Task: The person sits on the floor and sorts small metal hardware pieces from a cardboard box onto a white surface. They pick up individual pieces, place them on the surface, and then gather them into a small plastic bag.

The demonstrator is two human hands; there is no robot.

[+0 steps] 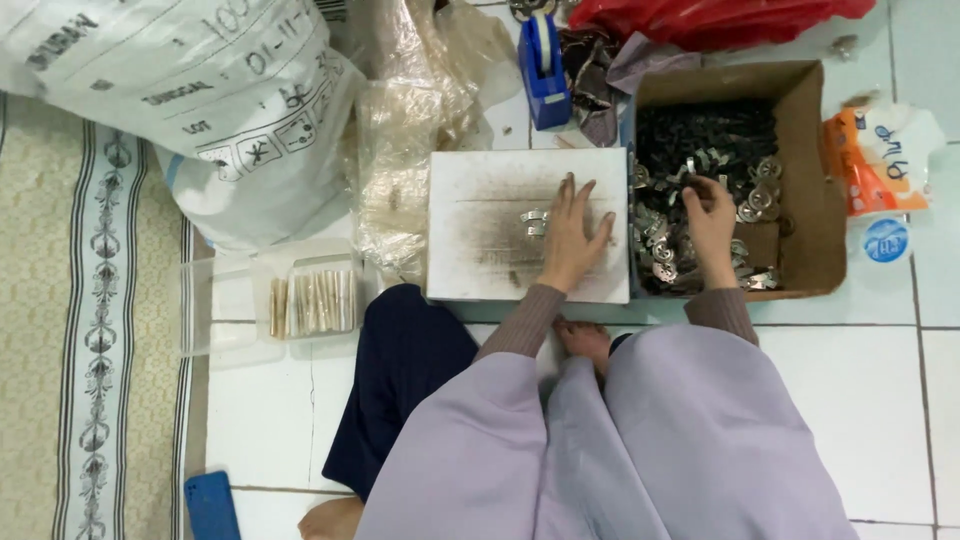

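- Sitting on tiled floor (pixel 860 400), working at white board (pixel 480 250) laid flat, dark scuffs across it.
- Lying upper left: big white sack (pixel 180 90), w/ crumpled clear plastic bags (pixel 410 130) beside it.
- Holding loads of small metal clips (pixel 680 260): cardboard box (pixel 810 200), just right of board, dark pcs piled at back, shiny ones toward front.
- Sitting left of board: clear plastic tub (pixel 230 300) w/ row of pale stick-like pcs (pixel 312 303); exact kind too small to tell.
- Standing behind board: blue tape dispenser (pixel 545 70).
- Resting flat on board, fingers spread: left hand (pixel 572 235), fingertips touching a couple of metal pcs (pixel 534 222), not gripping.
- Reaching into box: right hand (pixel 712 215), fingers curled among clips; whether pinching one, can't tell.
- Step, by the look: picking clips from box, laying on board. Next move needing a clean pinch on one clip w/o dragging neighbours.
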